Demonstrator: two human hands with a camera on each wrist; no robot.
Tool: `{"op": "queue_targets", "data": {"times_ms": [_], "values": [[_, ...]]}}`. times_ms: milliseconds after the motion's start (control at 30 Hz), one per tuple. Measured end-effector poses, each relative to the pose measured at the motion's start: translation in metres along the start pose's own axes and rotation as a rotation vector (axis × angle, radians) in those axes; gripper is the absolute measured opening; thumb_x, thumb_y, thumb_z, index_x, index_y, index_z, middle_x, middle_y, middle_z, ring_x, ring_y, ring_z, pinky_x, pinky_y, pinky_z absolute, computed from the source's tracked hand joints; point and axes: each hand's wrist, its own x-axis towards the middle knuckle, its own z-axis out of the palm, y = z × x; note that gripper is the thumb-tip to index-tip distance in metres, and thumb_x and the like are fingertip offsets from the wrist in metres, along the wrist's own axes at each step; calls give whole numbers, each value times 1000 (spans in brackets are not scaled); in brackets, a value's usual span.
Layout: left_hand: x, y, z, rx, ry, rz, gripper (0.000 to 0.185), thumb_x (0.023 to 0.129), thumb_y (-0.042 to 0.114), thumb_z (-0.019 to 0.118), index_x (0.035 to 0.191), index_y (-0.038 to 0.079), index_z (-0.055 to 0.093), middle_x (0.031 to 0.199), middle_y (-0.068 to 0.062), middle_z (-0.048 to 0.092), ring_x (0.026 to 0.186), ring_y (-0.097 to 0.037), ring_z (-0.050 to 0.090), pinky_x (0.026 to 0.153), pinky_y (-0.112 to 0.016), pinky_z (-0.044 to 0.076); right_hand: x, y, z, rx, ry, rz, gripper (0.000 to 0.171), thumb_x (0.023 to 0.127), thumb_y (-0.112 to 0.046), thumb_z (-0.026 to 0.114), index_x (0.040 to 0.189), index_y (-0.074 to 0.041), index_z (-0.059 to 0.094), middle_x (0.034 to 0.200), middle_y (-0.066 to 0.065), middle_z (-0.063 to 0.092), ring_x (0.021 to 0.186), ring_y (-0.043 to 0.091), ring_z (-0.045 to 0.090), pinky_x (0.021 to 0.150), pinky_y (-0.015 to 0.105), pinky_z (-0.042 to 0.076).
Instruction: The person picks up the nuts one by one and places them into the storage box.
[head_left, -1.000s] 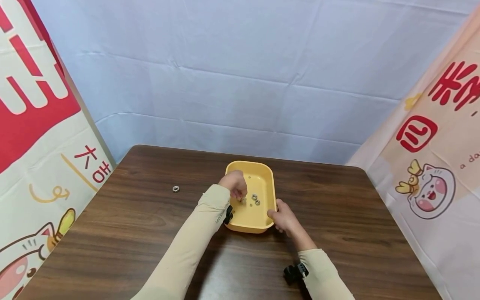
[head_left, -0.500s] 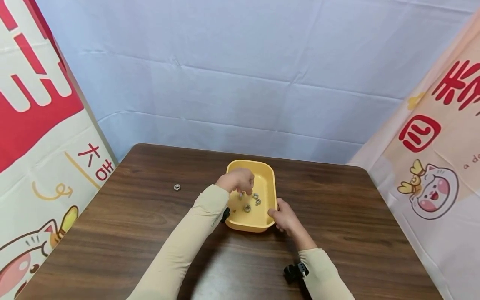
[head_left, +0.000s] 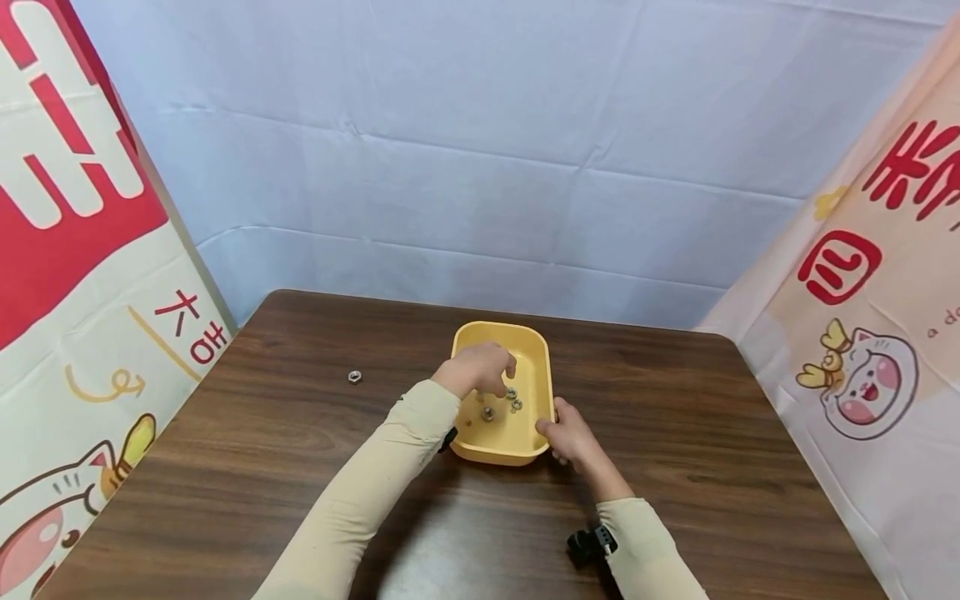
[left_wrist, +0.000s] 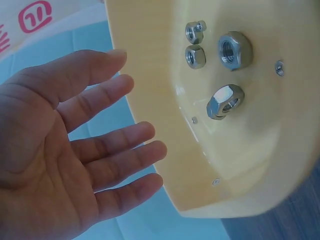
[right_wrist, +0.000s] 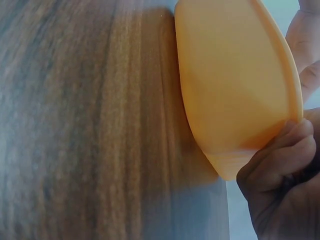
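Note:
A yellow plastic tray (head_left: 538, 367) stands on the table and holds several metal hex nuts of different sizes. My left hand (head_left: 478, 368) hovers over the tray; in the left wrist view its fingers (left_wrist: 125, 160) are spread, with nothing in them. Two large nuts lie close together in that view, one flat (left_wrist: 235, 51) and one tilted nut (left_wrist: 225, 101). Beside them are medium nuts (left_wrist: 195, 56) and several tiny ones, including a tiny nut (left_wrist: 280, 68) near the wall. My right hand (head_left: 572, 435) grips the tray's right rim, thumb over the edge.
One loose nut (head_left: 355, 377) lies on the dark wooden table (head_left: 675, 450), left of the tray. A pale blue cloth (head_left: 450, 167) hangs behind the table. Printed curtains (head_left: 862, 375) flank both sides.
My left hand has risen from the tray's floor and its fingers have opened. A large nut now shows in the tray below it. My right hand keeps its grip on the rim.

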Motion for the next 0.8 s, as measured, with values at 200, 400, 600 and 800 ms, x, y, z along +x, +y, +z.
{"op": "queue_targets", "data": {"times_ms": [200, 400, 600, 800], "values": [[-11, -7, 3, 84, 18, 13, 29, 85, 23, 66, 113, 17, 65, 110, 0, 56, 92, -13, 51, 70, -28, 44, -1, 0, 4, 16, -13, -12, 23, 81, -2, 50, 104, 2, 48, 55, 5, 45, 37, 14, 36, 33, 25, 30], [-25, -14, 0, 73, 74, 12, 27, 83, 19, 67, 110, 14, 67, 106, -2, 56, 81, -14, 50, 63, -31, 45, -1, -2, 5, 4, -10, -11, 20, 83, -3, 49, 103, 1, 48, 54, 5, 44, 37, 14, 35, 33, 25, 30], [-33, -20, -1, 57, 126, 36, 26, 81, 21, 70, 106, 12, 68, 99, -3, 55, 75, -14, 50, 63, -31, 45, -1, -2, 2, -6, -14, -4, 19, 84, -2, 48, 103, 1, 47, 53, 5, 43, 36, 15, 35, 33, 26, 30], [-37, -27, 1, 66, 152, 22, 24, 81, 19, 70, 104, 12, 69, 98, -3, 55, 78, -15, 51, 65, -31, 46, 1, -1, -1, -5, -9, -6, 17, 84, -2, 48, 101, 0, 47, 52, 5, 42, 36, 14, 35, 33, 25, 30]]}}
